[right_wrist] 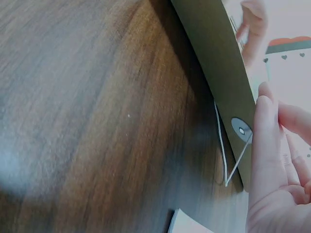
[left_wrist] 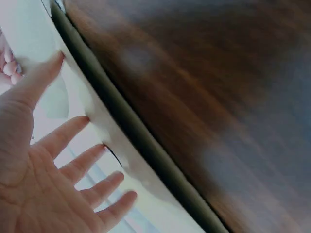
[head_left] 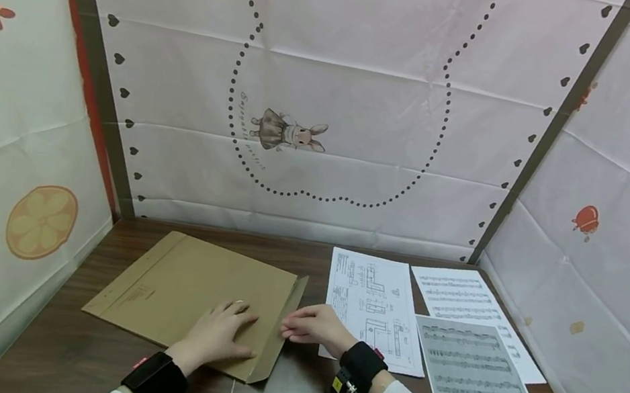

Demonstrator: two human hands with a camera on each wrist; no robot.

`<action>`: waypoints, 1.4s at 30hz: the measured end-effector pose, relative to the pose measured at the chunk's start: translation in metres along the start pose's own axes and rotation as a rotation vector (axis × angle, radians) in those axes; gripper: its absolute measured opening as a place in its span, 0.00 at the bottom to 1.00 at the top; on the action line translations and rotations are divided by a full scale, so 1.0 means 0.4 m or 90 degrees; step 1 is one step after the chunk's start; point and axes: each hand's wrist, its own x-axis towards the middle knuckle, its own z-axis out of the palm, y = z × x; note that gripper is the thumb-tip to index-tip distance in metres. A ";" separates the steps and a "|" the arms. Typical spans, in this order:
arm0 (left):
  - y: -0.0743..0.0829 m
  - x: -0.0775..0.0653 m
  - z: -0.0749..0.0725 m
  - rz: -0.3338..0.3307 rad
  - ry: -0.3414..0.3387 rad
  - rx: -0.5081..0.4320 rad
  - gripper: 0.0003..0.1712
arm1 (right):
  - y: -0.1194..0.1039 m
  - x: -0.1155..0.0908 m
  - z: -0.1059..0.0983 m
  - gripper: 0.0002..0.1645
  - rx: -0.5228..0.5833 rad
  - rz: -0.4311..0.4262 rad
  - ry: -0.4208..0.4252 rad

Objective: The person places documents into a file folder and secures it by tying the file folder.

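Note:
A brown kraft envelope [head_left: 214, 297] lies on the table with its narrow flap [head_left: 288, 315] at the right edge. My left hand [head_left: 217, 335] rests on the envelope, fingers spread, beside the flap; its palm shows in the left wrist view. At the flap's outer edge my right hand [head_left: 314, 327] has thumb and index fingertips brought together, pinching the closure string. In the right wrist view the thin white string [right_wrist: 224, 160] hangs in a V, one side crossing the round button [right_wrist: 241, 130] and passing behind the right thumb [right_wrist: 266, 136]. A thin thread [head_left: 232, 389] sticks out below the envelope's near edge.
To the right lies a sheet of technical drawings [head_left: 375, 301], close by my right wrist. Beyond it are a white music sheet [head_left: 453, 292] and a greyer music sheet [head_left: 482, 384], partly overlapping. Printed cloth walls [head_left: 337, 91] enclose the dark wooden table [head_left: 52, 361].

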 end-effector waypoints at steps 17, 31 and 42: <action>0.006 -0.027 0.009 -0.097 -0.046 0.029 0.54 | 0.014 -0.026 -0.053 0.18 -0.025 0.001 0.007; 0.052 -0.022 0.015 -0.137 -0.001 0.089 0.49 | 0.012 -0.081 -0.134 0.24 -0.120 -0.003 0.087; 0.183 -0.018 0.006 0.066 0.122 0.105 0.39 | 0.027 -0.134 -0.220 0.23 -0.303 0.012 0.234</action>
